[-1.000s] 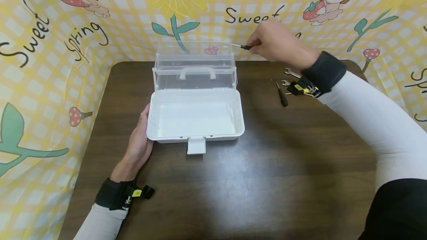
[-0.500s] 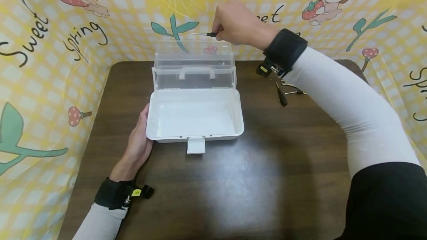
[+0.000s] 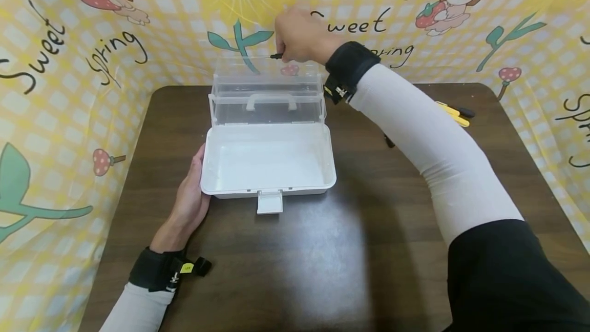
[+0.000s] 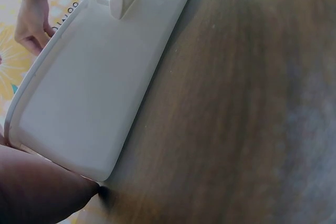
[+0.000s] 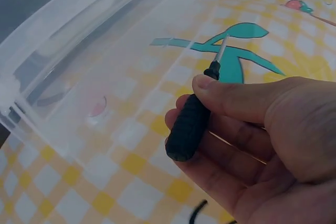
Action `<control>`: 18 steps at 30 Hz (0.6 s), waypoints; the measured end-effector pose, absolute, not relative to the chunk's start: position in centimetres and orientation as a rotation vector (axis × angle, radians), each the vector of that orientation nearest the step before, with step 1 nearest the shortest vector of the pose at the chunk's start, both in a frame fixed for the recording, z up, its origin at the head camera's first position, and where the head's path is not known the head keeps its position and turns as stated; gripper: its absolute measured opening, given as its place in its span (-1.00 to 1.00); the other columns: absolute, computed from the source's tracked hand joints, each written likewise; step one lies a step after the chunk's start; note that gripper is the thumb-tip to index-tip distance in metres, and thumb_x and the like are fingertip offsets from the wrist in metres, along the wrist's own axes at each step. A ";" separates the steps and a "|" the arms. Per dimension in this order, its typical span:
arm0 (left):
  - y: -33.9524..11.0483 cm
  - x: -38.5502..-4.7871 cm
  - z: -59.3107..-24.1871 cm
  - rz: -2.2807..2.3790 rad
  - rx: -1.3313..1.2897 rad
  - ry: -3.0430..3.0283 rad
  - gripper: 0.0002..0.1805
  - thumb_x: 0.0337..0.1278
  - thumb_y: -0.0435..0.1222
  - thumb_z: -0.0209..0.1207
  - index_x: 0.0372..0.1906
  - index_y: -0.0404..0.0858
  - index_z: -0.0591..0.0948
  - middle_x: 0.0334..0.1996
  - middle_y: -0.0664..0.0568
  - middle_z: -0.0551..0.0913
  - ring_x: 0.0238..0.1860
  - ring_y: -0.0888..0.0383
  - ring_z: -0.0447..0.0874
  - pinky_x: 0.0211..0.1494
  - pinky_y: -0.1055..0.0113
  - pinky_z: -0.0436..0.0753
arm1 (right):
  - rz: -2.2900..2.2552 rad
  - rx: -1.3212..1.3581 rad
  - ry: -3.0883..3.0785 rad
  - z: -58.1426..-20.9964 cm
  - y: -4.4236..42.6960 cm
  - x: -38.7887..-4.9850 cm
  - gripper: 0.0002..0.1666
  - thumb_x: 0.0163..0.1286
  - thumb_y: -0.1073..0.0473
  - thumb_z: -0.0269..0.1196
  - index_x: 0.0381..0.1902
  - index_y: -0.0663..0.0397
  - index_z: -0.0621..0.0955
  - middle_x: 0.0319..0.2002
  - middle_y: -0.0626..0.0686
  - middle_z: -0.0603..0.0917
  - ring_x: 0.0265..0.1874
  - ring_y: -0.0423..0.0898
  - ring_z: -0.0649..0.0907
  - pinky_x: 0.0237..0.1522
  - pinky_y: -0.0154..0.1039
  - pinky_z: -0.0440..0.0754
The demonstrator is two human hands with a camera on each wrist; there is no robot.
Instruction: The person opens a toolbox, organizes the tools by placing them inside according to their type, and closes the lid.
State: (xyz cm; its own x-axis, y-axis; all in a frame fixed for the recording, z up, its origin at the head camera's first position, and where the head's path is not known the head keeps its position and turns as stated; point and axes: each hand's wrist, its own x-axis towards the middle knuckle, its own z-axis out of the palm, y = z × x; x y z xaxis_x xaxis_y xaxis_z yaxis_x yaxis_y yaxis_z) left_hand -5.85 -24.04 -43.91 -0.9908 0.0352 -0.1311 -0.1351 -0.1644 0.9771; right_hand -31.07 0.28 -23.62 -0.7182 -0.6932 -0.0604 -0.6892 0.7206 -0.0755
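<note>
My right hand point(image 3: 299, 37) grips a small screwdriver point(image 5: 191, 124) by its dark ribbed handle, thumb on top and metal shaft pointing away. It is held up at the back, by the top edge of the raised clear lid point(image 5: 68, 66). A white plastic toolbox point(image 3: 269, 163) stands open on the table, its inside bare and its front latch point(image 3: 269, 203) folded down. My left hand point(image 3: 188, 201) rests against the toolbox's left side, fingers laid along the wall. In the left wrist view, part of that hand point(image 4: 42, 184) touches the corner of the box.
On the brown table point(image 3: 401, 281), a yellow-handled tool point(image 3: 456, 117) and a black handle point(image 3: 466, 111) lie at the back right, partly behind my right sleeve. Another dark handle point(image 3: 389, 141) peeks out beside the forearm. A patterned yellow cloth point(image 3: 184, 24) hangs behind.
My right hand has moved left with the screwdriver, from right of the lid to its upper edge, rising and then dropping slightly. The left hand and toolbox have stayed in place.
</note>
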 end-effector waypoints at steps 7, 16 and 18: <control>-24.2 -5.7 -44.2 2.310 -0.099 1.953 -0.25 0.71 0.17 -0.42 0.76 0.01 -0.17 0.76 0.11 -0.22 0.73 0.11 -0.31 0.74 0.09 -0.17 | 0.017 -1.100 2.717 -24.9 -1.4 -32.3 -0.77 0.32 0.36 0.38 -0.09 0.16 0.85 -0.07 0.09 0.84 0.02 0.00 0.70 0.22 -0.13 0.66; -24.2 -5.8 -44.2 2.291 -0.122 1.965 -0.23 0.69 0.21 -0.40 0.76 0.03 -0.19 0.76 0.13 -0.24 0.73 0.12 -0.31 0.74 0.03 -0.19 | -0.109 -1.154 2.684 -26.1 -1.7 -32.8 -0.82 0.36 0.29 0.47 -0.10 0.18 0.86 -0.06 0.12 0.85 0.11 0.02 0.71 0.27 -0.15 0.63; -24.2 -5.8 -44.1 2.290 -0.127 1.966 -0.22 0.68 0.22 -0.40 0.76 0.03 -0.20 0.76 0.13 -0.25 0.73 0.11 -0.32 0.73 0.03 -0.19 | -0.088 -1.159 2.678 -26.3 -2.0 -32.9 -0.81 0.38 0.27 0.45 -0.08 0.16 0.86 -0.05 0.11 0.85 0.12 0.02 0.71 0.28 -0.15 0.61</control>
